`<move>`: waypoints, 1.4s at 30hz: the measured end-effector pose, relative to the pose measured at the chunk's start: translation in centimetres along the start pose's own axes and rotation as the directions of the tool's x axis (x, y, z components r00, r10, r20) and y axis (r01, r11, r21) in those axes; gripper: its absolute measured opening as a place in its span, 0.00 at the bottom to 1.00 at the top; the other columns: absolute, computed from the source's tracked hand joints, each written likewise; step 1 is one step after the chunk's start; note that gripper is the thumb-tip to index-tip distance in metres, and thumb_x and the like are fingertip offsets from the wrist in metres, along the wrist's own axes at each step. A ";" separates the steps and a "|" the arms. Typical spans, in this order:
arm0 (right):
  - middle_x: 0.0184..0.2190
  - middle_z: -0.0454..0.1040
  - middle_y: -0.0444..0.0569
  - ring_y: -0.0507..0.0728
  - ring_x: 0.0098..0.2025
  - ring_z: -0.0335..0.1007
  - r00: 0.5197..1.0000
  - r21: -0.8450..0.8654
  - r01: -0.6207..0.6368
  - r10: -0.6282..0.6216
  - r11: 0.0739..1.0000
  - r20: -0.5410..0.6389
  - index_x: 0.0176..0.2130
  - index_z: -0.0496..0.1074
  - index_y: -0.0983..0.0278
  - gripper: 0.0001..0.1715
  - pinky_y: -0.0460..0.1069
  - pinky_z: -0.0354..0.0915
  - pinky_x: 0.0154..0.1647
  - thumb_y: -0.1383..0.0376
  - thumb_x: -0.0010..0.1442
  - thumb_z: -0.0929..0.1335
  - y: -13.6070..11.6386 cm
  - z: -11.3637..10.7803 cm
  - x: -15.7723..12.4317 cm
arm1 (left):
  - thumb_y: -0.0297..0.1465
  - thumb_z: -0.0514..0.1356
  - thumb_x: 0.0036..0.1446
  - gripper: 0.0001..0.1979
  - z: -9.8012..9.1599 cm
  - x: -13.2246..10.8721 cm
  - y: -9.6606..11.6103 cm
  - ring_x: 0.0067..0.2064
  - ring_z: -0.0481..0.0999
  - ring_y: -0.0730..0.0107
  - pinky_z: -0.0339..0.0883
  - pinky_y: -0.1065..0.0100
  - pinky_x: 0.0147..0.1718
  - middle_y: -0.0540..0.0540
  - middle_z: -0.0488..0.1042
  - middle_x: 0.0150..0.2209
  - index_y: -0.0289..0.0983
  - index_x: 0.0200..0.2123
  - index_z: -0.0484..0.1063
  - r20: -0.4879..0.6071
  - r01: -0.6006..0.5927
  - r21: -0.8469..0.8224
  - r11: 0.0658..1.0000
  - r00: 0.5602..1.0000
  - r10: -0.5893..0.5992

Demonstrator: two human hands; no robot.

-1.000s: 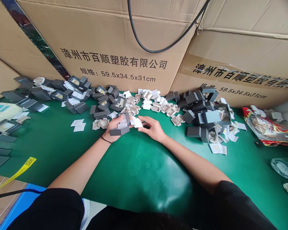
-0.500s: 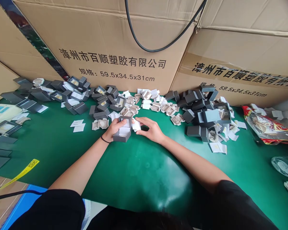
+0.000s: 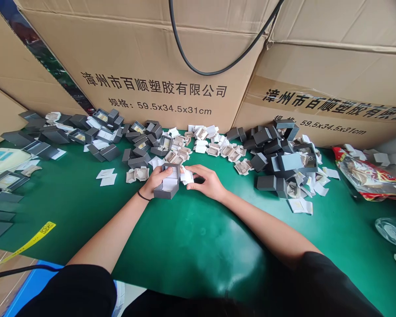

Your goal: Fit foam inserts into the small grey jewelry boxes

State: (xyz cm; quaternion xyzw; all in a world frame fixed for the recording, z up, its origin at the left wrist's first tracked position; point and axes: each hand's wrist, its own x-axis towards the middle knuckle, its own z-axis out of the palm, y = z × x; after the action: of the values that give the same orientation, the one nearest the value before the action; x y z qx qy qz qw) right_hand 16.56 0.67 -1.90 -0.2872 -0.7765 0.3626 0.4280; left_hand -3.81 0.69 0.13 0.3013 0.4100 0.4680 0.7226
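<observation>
My left hand [image 3: 155,181] is closed around a small dark grey gift box [image 3: 166,192], its lid open and its pale inside facing me. Just right of the box, my right hand [image 3: 207,181] pinches a folded white paper insert [image 3: 187,176] between thumb and fingers. The insert is close to the box's right edge; whether they touch I cannot tell. Beyond my hands lie several loose cardboard inserts [image 3: 176,156] and a pair of white paper slips [image 3: 108,179] to the left.
Dark box piles stand at the left [image 3: 54,134] and right [image 3: 267,136] on the green table [image 3: 191,246]. Large cardboard cartons [image 3: 152,53] wall off the back, with a black cable [image 3: 204,72] hanging before them. A red snack bag [image 3: 366,176] and clear container [image 3: 391,231] are far right.
The view has shifted slightly. My hands keep the same grips on the gift box and paper insert, and the insert has turned a little.
</observation>
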 end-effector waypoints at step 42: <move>0.46 0.69 0.53 0.60 0.48 0.66 0.990 -0.456 0.068 -0.116 0.887 -0.078 0.55 0.64 0.60 0.25 0.54 0.67 0.47 0.56 0.60 0.65 1.0 -0.1 -0.4 | 0.42 0.63 0.49 0.18 1.1 -0.5 -0.5 0.29 0.73 0.72 0.63 0.72 0.28 0.44 0.77 0.32 0.32 0.36 0.76 0.030 -0.018 0.278 0.960 1.000 0.010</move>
State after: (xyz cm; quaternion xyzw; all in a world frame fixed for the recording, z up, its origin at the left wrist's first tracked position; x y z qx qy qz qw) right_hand 16.95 0.98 -2.91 -0.3600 -0.8292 0.1362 0.4054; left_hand -2.68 0.00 0.39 0.4091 0.4594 0.4065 0.6755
